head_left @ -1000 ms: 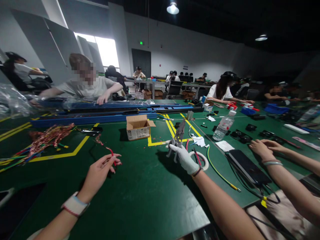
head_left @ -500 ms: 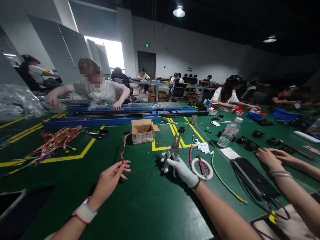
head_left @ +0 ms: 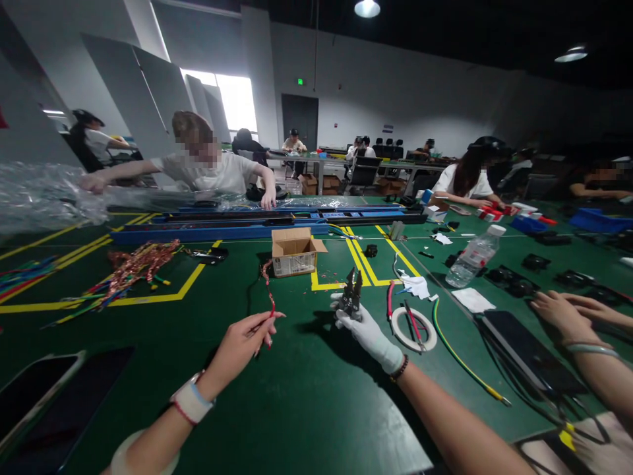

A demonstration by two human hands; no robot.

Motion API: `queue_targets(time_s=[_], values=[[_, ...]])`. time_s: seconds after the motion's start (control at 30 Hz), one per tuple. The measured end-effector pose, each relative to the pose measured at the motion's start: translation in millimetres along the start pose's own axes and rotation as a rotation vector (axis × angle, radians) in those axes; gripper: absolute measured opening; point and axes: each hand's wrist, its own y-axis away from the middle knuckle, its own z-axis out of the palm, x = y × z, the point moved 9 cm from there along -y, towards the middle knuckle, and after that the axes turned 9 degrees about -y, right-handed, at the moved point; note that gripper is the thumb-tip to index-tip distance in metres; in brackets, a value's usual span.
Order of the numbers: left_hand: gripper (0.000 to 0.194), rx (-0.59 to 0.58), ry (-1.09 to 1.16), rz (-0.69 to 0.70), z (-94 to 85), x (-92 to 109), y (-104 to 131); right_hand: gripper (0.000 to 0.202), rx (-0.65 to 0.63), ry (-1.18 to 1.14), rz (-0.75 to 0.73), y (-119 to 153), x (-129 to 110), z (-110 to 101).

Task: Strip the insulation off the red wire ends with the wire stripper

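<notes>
My bare left hand (head_left: 247, 340) pinches the near end of a red wire (head_left: 270, 290), whose stripped copper part runs up toward the cardboard box (head_left: 294, 262). In my gloved right hand (head_left: 363, 330) is a pair of dark pliers (head_left: 352, 290), jaws pointing away from me. The wire and the pliers are apart. A bundle of copper-stranded wires (head_left: 141, 267) lies on the green table (head_left: 306, 409) at the left.
A roll of white tape (head_left: 430, 336), a yellow-green wire (head_left: 462, 361) and a bottle (head_left: 475, 256) lie to the right. Another person's hands (head_left: 564, 316) rest at the right edge. Phones (head_left: 69, 409) are at lower left. Across the table, a person handles plastic film (head_left: 44, 194).
The camera view has shifted, moving the scene rightward. The pliers' jaws, spread before, now look closer together. The person opposite has moved an arm outward with the film.
</notes>
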Motion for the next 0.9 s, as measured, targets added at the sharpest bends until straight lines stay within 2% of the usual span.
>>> queue_targets(time_s=[0.2,0.47,0.57,0.67,0.73,0.9], values=[[0.033,0.017,0.107,0.012,5.0,21,2,0.038,-0.022,0.159,-0.067,3,-8,-1],[0.026,0.098,0.168,0.106,4.9,40,10,0.042,0.027,0.641,-0.345,10,-40,-3],[0.024,0.156,0.228,0.119,-0.4,45,16,0.041,-0.001,0.731,-0.373,11,-45,3],[0.024,0.176,0.392,0.109,-0.3,56,21,0.041,-0.049,0.755,-0.36,11,-42,9],[0.024,0.136,0.539,0.051,8.7,60,19,0.042,-0.05,0.76,-0.34,9,-39,11],[0.016,-0.136,0.856,-0.13,57.0,53,7,0.046,-0.01,0.844,-0.276,6,-33,4]])
